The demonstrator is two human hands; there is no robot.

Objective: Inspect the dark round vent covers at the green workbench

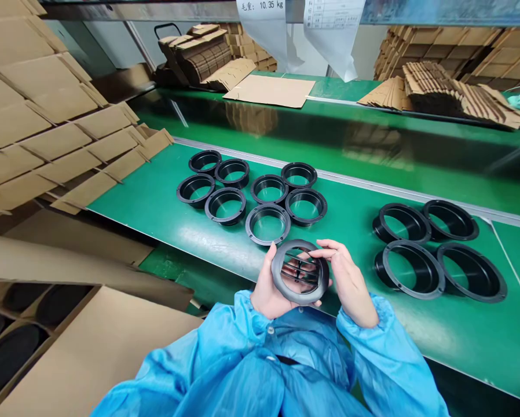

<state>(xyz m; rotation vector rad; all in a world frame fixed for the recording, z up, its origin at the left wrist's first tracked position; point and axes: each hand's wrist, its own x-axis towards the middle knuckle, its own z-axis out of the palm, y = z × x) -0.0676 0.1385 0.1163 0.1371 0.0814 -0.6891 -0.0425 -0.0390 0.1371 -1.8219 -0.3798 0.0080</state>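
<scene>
My left hand (266,289) holds a round black air vent (278,272) with slats across its opening, tilted up in front of my body. Its thumb lies along the left rim, and its other fingers wrap underneath, partly seen through the opening. My right hand (349,284) is at the vent's right side, fingers stretched out and slightly apart. Some of its fingertips reach over the upper right rim toward the slats; its thumb is hidden. Just beyond the vent, a black flanged ring (252,230) lies on the green work surface (164,191).
Several more black rings (225,219) stand in a group beyond my hands, and others (438,284) to the right. Cardboard dividers (34,139) lean at the left. An open carton (107,347) at lower left holds round black parts. Paper sheets (333,35) hang overhead.
</scene>
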